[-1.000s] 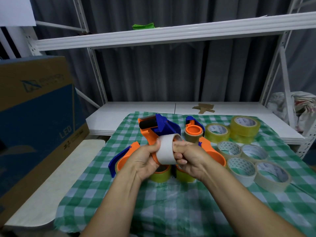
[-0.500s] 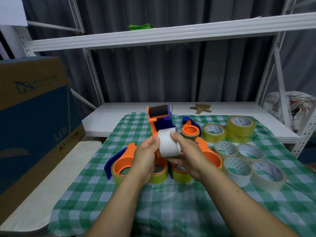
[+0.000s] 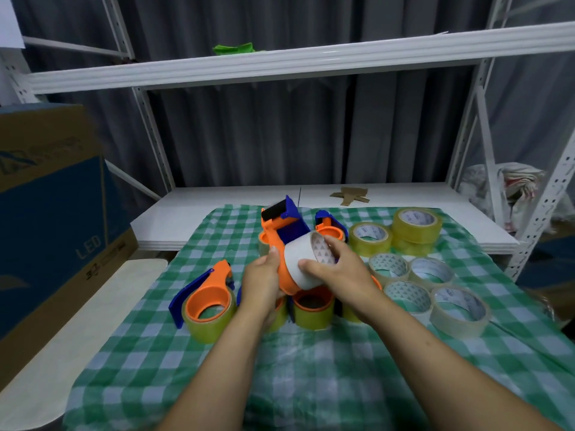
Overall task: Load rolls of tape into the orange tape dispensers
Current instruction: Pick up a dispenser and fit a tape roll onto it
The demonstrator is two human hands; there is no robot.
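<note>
Seen from the head camera, the white roll of tape [image 3: 295,258] sits against the round end of the orange dispenser [image 3: 271,236], both held above the checked cloth [image 3: 311,368]. The left hand [image 3: 261,283] grips the dispenser at the roll's 8 o'clock, thumb along the orange body. The right hand [image 3: 345,270] wraps the roll from 3 o'clock, thumb on its white face and fingers curled over its open end. Loose rolls [image 3: 404,295] lie at 3 o'clock, and a loaded dispenser [image 3: 207,301] lies at 9.

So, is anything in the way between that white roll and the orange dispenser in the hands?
Nothing visible. The right hand holds the white roll against the orange dispenser that the left hand holds; they touch.
</note>
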